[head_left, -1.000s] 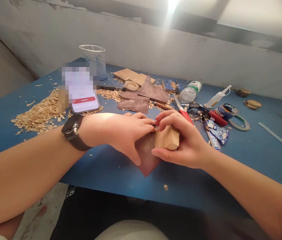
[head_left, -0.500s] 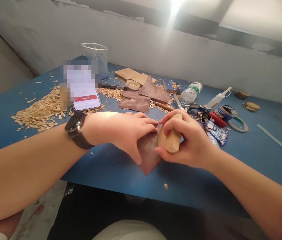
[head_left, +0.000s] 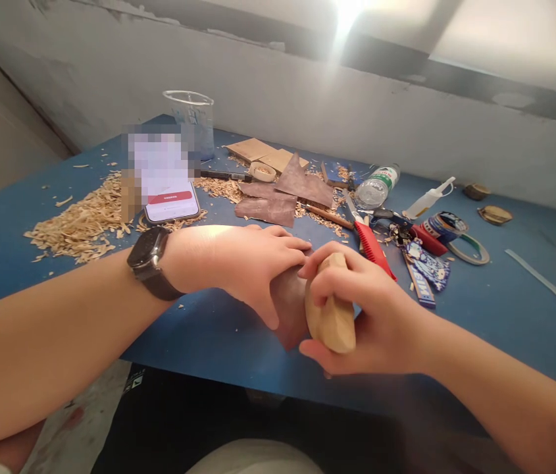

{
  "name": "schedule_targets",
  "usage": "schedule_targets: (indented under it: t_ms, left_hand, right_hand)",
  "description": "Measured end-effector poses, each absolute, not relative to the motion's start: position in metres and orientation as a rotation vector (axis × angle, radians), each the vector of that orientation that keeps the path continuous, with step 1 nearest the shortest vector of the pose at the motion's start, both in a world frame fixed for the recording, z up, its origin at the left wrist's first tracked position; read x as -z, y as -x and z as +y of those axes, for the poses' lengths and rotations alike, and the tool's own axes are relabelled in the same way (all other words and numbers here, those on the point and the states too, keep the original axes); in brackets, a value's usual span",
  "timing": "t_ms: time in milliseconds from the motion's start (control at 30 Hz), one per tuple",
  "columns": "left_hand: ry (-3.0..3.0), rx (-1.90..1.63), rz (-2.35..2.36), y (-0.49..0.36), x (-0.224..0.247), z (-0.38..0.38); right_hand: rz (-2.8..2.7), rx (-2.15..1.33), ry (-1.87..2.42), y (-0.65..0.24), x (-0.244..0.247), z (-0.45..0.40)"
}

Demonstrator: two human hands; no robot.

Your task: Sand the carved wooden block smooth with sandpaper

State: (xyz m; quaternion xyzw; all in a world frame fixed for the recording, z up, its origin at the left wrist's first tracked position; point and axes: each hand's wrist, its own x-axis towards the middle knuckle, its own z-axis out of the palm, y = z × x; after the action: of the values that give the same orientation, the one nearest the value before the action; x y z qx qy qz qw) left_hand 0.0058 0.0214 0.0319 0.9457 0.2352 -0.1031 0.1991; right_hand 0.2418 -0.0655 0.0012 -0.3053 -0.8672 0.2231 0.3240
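Observation:
My right hand [head_left: 356, 309] is wrapped round a pale carved wooden block [head_left: 331, 313], its fingers on the far side and its thumb on the near side. The block rests against the right part of a brown sheet of sandpaper [head_left: 290, 309] on the table. Over the sheet's left part my left hand [head_left: 258, 270] lies flat, fingers stretched out and thumb apart, pressing it down. A dark watch [head_left: 154, 260] is on the left wrist. The underside of the block and the sheet's right edge are hidden.
Beyond the hands lie torn sandpaper pieces [head_left: 268, 207], a red-handled utility knife [head_left: 374, 250], a clear bottle [head_left: 379, 186] and tape rolls [head_left: 470, 249]. A phone [head_left: 172, 204] leans by heaped wood shavings [head_left: 80, 220]. The blue table [head_left: 199, 342] ends close to my lap.
My right hand has moved toward me with the wooden block, uncovering the red knife handle behind it. The left hand stays in place on the sandpaper.

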Motion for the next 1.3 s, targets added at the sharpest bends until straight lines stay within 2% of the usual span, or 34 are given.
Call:
schedule_targets:
  t_ms: [67,233,433,600,800,933,1033,1100,1300]
  left_hand:
    - [-2.64,0.291,0.67,-0.006,-0.033,0.02]
    - [-2.651,0.347,0.732,-0.006,-0.033,0.019]
    - [-2.633,0.269,0.665,-0.005,-0.03,0.021]
    - [-2.655,0.346,0.758,-0.005,-0.029,0.021]
    - [-2.685,0.266,0.705,-0.006,-0.026,0.019]
    - [-2.749,0.315,0.858,-0.011,-0.023,0.013]
    - [-2.719,0.385,0.937,-0.015,-0.022,0.009]
    - [-2.702,0.382,0.915,-0.016,-0.021,0.008]
    - [-2.675,0.307,0.798,-0.014,-0.02,0.01]
  right_hand:
    - [-2.269,-0.601,0.828,-0.243,-0.001,-0.065]
    - [-2.126,-0.375,1.033,-0.25,0.003,-0.054]
    - [-2.219,-0.554,0.89,-0.241,0.001,-0.065]
    - [-2.094,-0.275,1.099,-0.249,0.005,-0.051]
    - [-2.241,-0.517,0.862,-0.241,0.001,-0.066]
    - [-2.162,-0.413,1.076,-0.265,0.004,-0.044]
    - [-2.164,-0.505,1.185,-0.285,0.0,-0.029]
    - [-2.23,-0.552,1.176,-0.288,-0.006,-0.031]
    - [-2.418,-0.399,0.982,-0.269,-0.015,-0.054]
